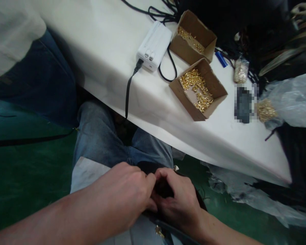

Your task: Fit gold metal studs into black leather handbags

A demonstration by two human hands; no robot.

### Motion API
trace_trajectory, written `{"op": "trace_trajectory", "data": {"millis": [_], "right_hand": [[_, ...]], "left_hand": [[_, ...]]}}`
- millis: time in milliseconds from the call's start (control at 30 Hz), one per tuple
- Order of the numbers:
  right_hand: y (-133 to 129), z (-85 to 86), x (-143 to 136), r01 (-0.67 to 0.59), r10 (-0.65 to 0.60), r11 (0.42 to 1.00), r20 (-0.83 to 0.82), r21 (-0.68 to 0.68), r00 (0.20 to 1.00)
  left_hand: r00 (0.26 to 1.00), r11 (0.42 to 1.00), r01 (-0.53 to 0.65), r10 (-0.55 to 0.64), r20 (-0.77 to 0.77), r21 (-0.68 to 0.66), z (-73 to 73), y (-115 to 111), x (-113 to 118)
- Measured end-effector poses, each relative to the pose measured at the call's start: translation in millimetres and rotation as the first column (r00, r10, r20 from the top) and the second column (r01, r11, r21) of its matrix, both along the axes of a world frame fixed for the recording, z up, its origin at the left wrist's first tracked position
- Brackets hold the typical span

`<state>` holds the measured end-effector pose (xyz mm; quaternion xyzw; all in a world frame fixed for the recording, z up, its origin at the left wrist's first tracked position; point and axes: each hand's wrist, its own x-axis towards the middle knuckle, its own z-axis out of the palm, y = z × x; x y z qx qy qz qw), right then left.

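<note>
In my lap lies a black item (173, 224) with gold-coloured metal fittings, largely covered by my hands; its exact kind is unclear. My left hand (129, 190) is closed, thumb and fingers pinched together over it, and whatever the fingertips hold is hidden. Facing it, my right hand (182, 199) curls its thumb and index finger into a ring while its palm lies against the black item. The fingertips of both hands meet. A gold-coloured fitting (159, 231) shows below them, and a white sheet (88, 172) lies across my legs.
On the white-covered table (99, 61) stand two cardboard boxes, a nearer one (186, 100) and a farther one (178, 49), holding small gold-coloured metal pieces. A white power bank (154, 44) has a black cable plugged in. Plastic bags (293, 98) lie right. Another person's jeans (48, 78) are left.
</note>
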<state>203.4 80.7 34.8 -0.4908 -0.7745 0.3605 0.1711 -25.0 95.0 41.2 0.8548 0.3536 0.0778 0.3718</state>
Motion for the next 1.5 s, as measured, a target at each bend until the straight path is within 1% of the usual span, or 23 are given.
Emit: {"op": "trace_trajectory", "data": {"millis": [67,200,267,367,433,500,567,733,833,933,1033,1133,1200,1367,1500], "right_hand": [[-4,-1.9,0,-0.036,0.036,0.999,0.020,0.021,0.999],[-1,-3.0,-3,-0.129,0.122,0.985,0.068,0.113,0.990],[2,-3.4,-5,-0.156,0.146,0.977,0.075,0.147,0.986],[5,-4.2,-9,-0.174,0.166,0.977,0.073,0.124,0.983],[4,-4.5,-12,-0.194,0.184,0.974,0.090,0.117,0.979],[2,-4.3,-14,-0.213,0.198,0.967,0.119,0.140,0.973],[2,-3.5,-15,-0.229,0.206,0.959,0.148,0.164,0.967],[3,-1.6,-16,-0.251,0.219,0.957,0.202,0.147,0.955],[3,-2.5,-13,-0.261,0.228,0.953,0.201,0.156,0.953],[2,-3.8,-11,-0.282,0.250,0.947,0.198,0.154,0.948],[1,-4.8,-10,-0.324,0.285,0.930,0.215,0.173,0.934],[1,-5.9,-8,-0.382,0.337,0.902,0.224,0.202,0.914],[2,-6.7,-7,-0.411,0.364,0.891,0.240,0.192,0.900],[11,-6.3,-3,-0.464,0.398,0.867,0.310,0.181,0.863],[15,-4.5,-4,-0.485,0.408,0.850,0.323,0.207,0.854]], "left_hand": [[1.000,1.000,-0.005,0.005,-0.015,0.001,-0.8,-3,0],[0.995,0.993,-0.055,0.063,-0.073,0.103,-5.0,-2,1],[0.994,0.988,-0.072,0.083,-0.077,0.137,-6.6,1,0],[0.996,0.987,-0.083,0.085,-0.014,0.140,-8.6,2,-3],[0.996,0.989,-0.088,0.084,0.035,0.116,-10.9,0,-6],[0.993,0.991,-0.097,0.089,0.082,0.092,-14.5,-4,-8],[0.988,0.989,-0.112,0.100,0.115,0.100,-19.0,-8,-9],[0.981,0.947,-0.185,0.160,0.113,0.261,-26.8,-16,-7],[0.978,0.947,-0.197,0.169,0.126,0.252,-27.9,-19,-6],[0.976,0.956,-0.200,0.175,0.132,0.212,-29.9,-23,-7],[0.982,0.962,-0.156,0.127,0.141,0.225,-32.8,-25,-11],[0.986,0.955,-0.053,0.003,0.169,0.292,-34.0,-23,-17],[0.984,0.948,-0.009,-0.048,0.171,0.318,-33.9,-19,-20],[0.995,0.933,0.016,-0.051,0.090,0.359,-37.4,-8,-21],[0.998,0.925,0.024,-0.041,0.038,0.380,-42.7,-11,-17]]}}
